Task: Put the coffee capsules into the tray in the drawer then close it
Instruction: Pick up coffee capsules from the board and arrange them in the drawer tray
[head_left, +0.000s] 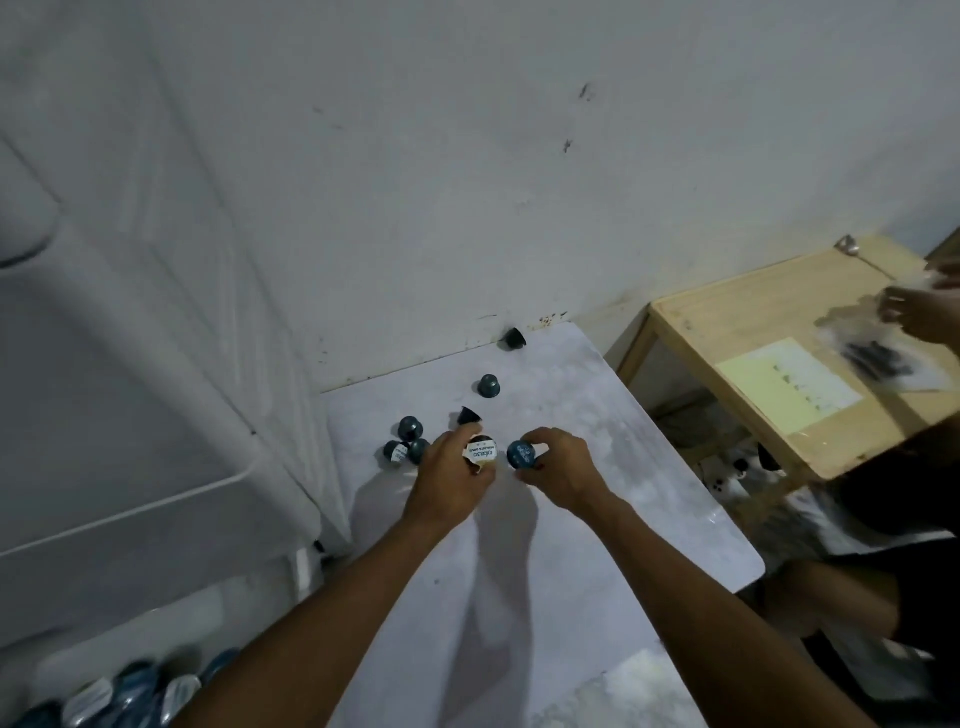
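Observation:
On the white tabletop (571, 519) my left hand (449, 478) grips a capsule with a white printed lid (480, 451). My right hand (558, 467) grips a blue capsule (521, 454) beside it. Loose capsules lie around: three in a cluster (407, 441) left of my left hand, a dark one (469, 415) just beyond my fingers, a blue one (489, 386) farther back, and a black one (514, 339) at the wall. At the bottom left, the tray in the drawer (119, 696) holds several blue and white capsules, blurred.
A white appliance (130, 364) stands to the left of the table. To the right is a wooden side table (753, 322) with a yellow paper (789, 389), where another person's hands (919, 312) handle a clear bag. The wall lies straight ahead.

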